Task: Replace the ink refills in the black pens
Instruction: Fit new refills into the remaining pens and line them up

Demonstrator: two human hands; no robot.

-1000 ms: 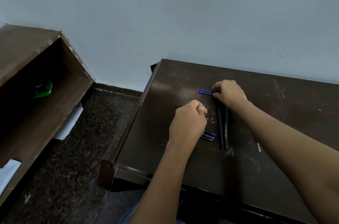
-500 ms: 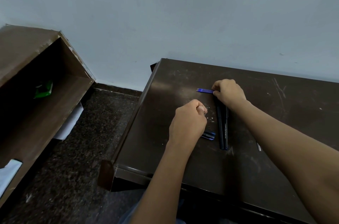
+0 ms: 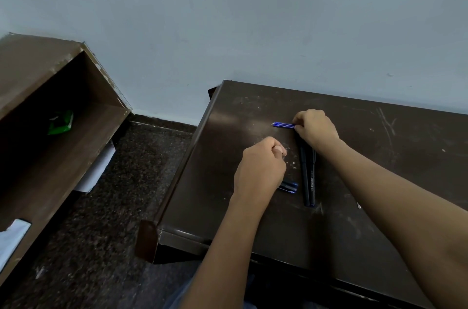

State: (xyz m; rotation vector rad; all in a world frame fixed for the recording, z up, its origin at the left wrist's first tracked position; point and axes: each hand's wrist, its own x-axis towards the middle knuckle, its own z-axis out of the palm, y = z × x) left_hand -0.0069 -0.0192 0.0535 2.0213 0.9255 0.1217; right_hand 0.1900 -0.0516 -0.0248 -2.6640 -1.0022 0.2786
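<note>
Two black pens (image 3: 308,177) lie side by side on the dark brown table (image 3: 228,182), pointing away from me. Their far ends are hidden under my right hand (image 3: 315,127). That hand's fingers pinch the near end of a small bunch of blue ink refills (image 3: 283,125), which lie flat and stick out to the left. My left hand (image 3: 260,167) rests as a closed fist left of the pens; whether it holds anything is hidden. A dark blue pen part (image 3: 288,186) pokes out from under it.
The table's left edge (image 3: 187,164) drops to a speckled dark floor (image 3: 106,207). A brown wooden shelf unit (image 3: 50,116) stands at the left with a green packet (image 3: 60,122) inside. A pale wall (image 3: 253,30) backs the table. A small thin piece (image 3: 358,205) lies by my right forearm.
My right hand has shifted very slightly along the refills; the pens and my left hand stay where they were.
</note>
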